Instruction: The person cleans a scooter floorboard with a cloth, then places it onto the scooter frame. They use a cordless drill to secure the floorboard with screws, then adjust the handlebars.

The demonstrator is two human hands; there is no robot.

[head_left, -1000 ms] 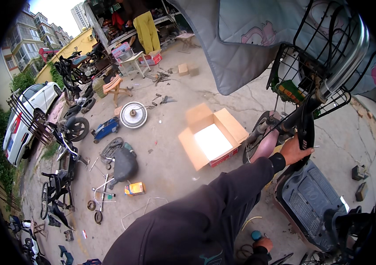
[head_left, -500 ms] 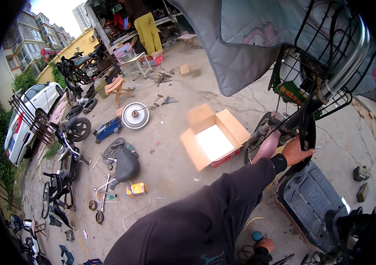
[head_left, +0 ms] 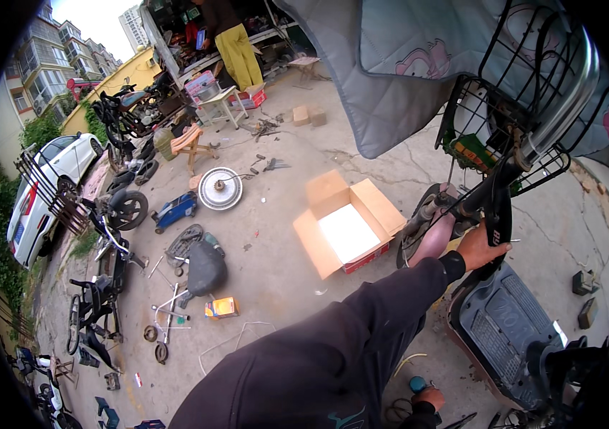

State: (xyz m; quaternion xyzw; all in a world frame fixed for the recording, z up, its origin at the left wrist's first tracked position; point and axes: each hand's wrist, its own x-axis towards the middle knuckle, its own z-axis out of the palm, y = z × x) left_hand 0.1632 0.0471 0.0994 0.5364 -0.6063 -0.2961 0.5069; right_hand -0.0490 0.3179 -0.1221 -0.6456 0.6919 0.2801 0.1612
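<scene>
My left hand (head_left: 481, 247) reaches across to the right, its fingers wrapped round the black steering column (head_left: 496, 214) of an electric scooter. Above it hangs the scooter's black wire basket (head_left: 483, 107), with a green and yellow pack (head_left: 472, 150) inside. Below the hand lies the scooter's grey ribbed footboard (head_left: 508, 322). At the bottom, my right hand (head_left: 429, 398) is closed against a teal round-ended object (head_left: 418, 385); most of what it grips is hidden. A quilted grey-blue windshield cover (head_left: 390, 79) drapes over the scooter's front.
An open cardboard box (head_left: 383, 207) stands beside the front wheel. To its left on the concrete lie a wheel hub (head_left: 220, 189), a blue floor jack (head_left: 173, 211), a black saddle (head_left: 206, 268) and an orange box (head_left: 221, 307). A person in yellow trousers (head_left: 238, 53) stands farther back.
</scene>
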